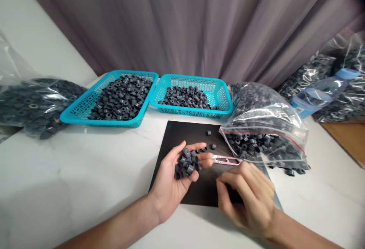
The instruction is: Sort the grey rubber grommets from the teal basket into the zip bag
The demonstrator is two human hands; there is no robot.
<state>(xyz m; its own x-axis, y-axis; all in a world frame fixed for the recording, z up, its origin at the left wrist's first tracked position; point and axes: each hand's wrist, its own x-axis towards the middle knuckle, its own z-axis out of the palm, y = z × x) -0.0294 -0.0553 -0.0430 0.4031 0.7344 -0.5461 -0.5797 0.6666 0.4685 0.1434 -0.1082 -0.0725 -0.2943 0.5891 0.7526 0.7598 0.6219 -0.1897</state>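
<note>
My left hand [168,176] is turned palm up, fingers curled around a heap of small dark grey plastic caps [186,163]. Close to its right, my right hand [251,195] hovers over the black mat [176,137] with fingers bent in and the thumb and index tips together. Whatever may be between those tips is hidden. Pink thread snips [227,160] lie just beyond my right hand, blades toward my left fingertips. Two loose caps, including a grey cap [208,132], sit on the mat beyond my left fingers.
A left blue basket [71,118] and a right blue basket [196,111] hold many caps. An open zip bag [265,108] spills caps at right, near a water bottle [322,93]. Another cap bag [42,97] stands left; more bags stand far right. A curtain [171,21] hangs behind.
</note>
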